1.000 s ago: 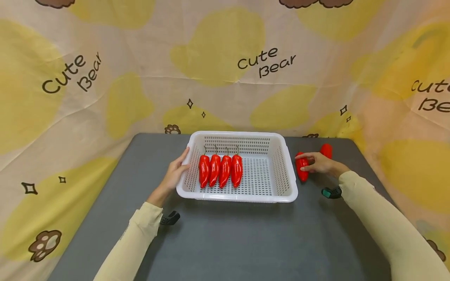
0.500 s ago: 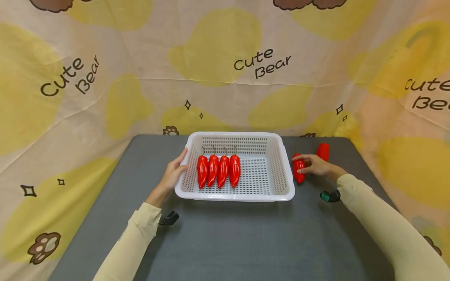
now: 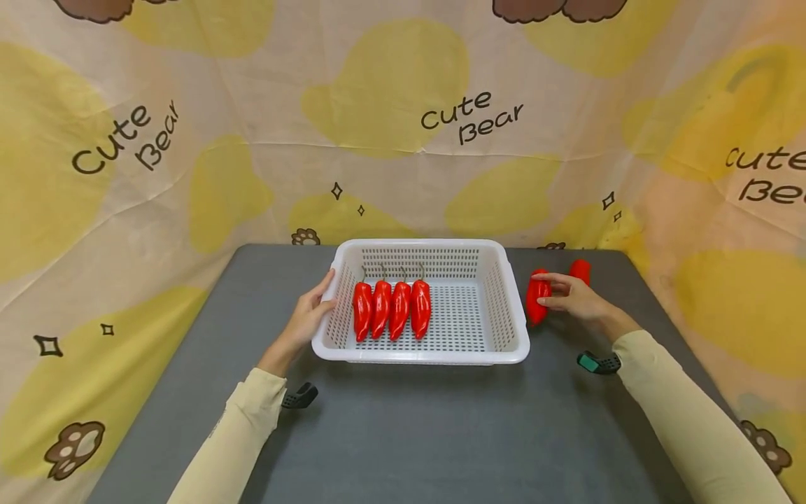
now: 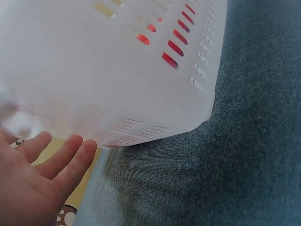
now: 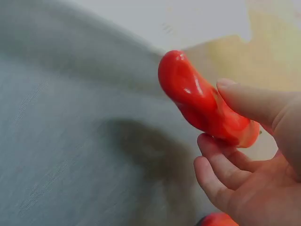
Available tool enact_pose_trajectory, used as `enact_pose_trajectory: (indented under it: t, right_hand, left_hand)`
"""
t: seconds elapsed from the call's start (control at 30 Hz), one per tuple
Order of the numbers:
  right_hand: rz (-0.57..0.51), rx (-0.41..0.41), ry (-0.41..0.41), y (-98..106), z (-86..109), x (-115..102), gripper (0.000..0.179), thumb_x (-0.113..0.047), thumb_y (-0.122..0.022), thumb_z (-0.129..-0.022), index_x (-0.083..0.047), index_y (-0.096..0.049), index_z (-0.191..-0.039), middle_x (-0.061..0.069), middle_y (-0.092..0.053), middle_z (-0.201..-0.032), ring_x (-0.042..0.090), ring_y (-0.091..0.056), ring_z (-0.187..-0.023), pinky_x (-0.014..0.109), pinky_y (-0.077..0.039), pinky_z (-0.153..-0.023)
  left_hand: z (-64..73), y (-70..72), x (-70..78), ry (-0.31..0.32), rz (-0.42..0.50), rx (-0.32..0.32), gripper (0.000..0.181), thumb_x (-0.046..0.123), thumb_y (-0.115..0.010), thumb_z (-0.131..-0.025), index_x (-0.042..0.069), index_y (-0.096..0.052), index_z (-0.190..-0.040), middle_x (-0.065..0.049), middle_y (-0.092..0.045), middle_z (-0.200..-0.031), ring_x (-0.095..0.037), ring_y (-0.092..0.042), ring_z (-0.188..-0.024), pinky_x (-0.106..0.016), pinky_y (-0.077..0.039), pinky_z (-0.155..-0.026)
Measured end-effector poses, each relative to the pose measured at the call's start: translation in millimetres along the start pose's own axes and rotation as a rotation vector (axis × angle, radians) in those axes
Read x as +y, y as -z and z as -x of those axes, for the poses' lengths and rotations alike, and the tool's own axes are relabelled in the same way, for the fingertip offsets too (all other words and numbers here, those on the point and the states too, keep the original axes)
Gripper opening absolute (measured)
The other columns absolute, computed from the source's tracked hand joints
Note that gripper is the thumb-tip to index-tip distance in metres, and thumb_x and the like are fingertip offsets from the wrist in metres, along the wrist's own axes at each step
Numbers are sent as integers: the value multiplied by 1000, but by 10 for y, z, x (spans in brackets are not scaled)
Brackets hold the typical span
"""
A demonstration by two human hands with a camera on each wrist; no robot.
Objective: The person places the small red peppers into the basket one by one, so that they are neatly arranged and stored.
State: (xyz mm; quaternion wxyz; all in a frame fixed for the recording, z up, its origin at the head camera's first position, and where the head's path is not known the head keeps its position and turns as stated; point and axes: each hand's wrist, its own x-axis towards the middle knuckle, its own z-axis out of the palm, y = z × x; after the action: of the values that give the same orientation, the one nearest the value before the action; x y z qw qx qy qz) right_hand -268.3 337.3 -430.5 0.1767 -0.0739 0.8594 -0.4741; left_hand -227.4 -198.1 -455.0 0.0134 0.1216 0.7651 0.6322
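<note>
A white plastic basket (image 3: 420, 355) stands on the grey table, with several glossy red chili peppers (image 3: 400, 311) lined up in its left half, stems toward the back. My left hand (image 3: 305, 318) rests against the basket's left rim, and in the left wrist view its straight fingers (image 4: 77, 162) touch the outer wall. To the right of the basket, my right hand (image 3: 576, 297) pinches another red pepper (image 5: 202, 101) between thumb and fingers. That pepper is raised off the table, its shadow falling apart from it. Behind this hand lies a further red pepper (image 3: 581, 270), partly hidden.
A cloth backdrop (image 3: 390, 140) printed with bears and yellow patches rises behind and beside the table (image 3: 403, 434). The basket's right wall (image 3: 504, 297) lies just left of the pepper in my right hand.
My right hand has picked its pepper up slightly from the table, shifting it a little rightward. The left hand, the basket and the peppers inside it keep their places.
</note>
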Motion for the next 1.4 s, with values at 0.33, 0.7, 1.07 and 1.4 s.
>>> enact_pose_trajectory:
  t: [0.33,0.7,1.07,1.4]
  right_hand:
    - [-6,82,60,154,35,-526,63,-28,-62,-100,-12,-36,-155,25,-39,-158,44,-45,-136,44,-52,-108]
    - [-61,99,140,72,16,-746,59,-24,-61,-101,-11,-38,-154,23,-43,-153,29,-49,-128,20,-52,-95]
    - [-83,26,266,-33,-100,-923,55,-16,-61,-100,-7,-43,-151,25,-50,-147,15,-58,-115,18,-56,-91]
    - [-72,-40,283,-181,-225,-1094,54,-14,-62,-99,-7,-42,-149,24,-47,-149,33,-50,-128,20,-56,-92]
  left_hand:
    - [-41,-18,-16,-16,-4,8,62,-4,-41,-101,2,-22,-159,-25,-20,-166,-50,-41,-139,-56,-51,-101]
    - [-44,-26,-56,-53,-16,17,62,-4,-41,-100,-1,-22,-159,-29,-23,-163,-53,-44,-134,-59,-51,-98]
    - [-41,-13,-62,-45,2,13,62,-4,-41,-100,1,-21,-159,-28,-24,-164,-54,-47,-132,-54,-55,-95]
    - [-29,-23,-41,-44,3,16,62,-4,-41,-101,1,-21,-159,-28,-23,-164,-54,-46,-133,-58,-52,-95]
